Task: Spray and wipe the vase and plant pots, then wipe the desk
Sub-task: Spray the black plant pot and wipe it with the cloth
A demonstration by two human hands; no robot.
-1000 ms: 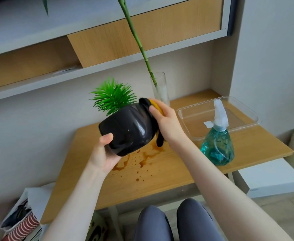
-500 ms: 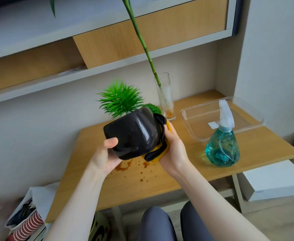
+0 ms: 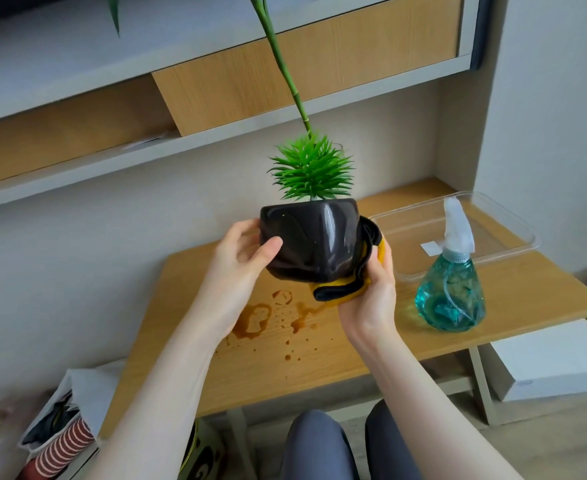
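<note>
- At the far left, on the floor, a bag [image 3: 67, 420] stands open with a red-and-white striped thing inside; I cannot make out what else it holds, and the frame's lower edge cuts it off.
- My left hand [image 3: 242, 259] holds the black pot [image 3: 311, 239] up above the desk [image 3: 365, 344], thumb curled onto the pot's front face, the other fingers round its left side and mostly hidden behind it.
- The pot sits roughly upright in my grip, its spiky green plant [image 3: 311, 169] pointing up (the pot's rim and its far side are out of sight).
- Under the pot, brown stains [image 3: 261, 317] spread over the desk as rings and small drops; the part right below my hands is covered.
- Behind the plant rises a green stalk [image 3: 281, 64], its top cut off by the frame and its lower end hidden by the leaves, so I cannot see the vase at all.
- My right hand [image 3: 371, 299] cups a yellow-and-black cloth [image 3: 345, 291] against the pot's right side and bottom, fingers wrapped round the cloth; most of them are hidden behind it.
- Further right a clear tray [image 3: 514, 220] rests on the desk, and just in front of it stands the blue spray bottle [image 3: 453, 291], upright, untouched.
- Below the desk's right end lies a white box [image 3: 555, 365], partly behind the desk leg.
</note>
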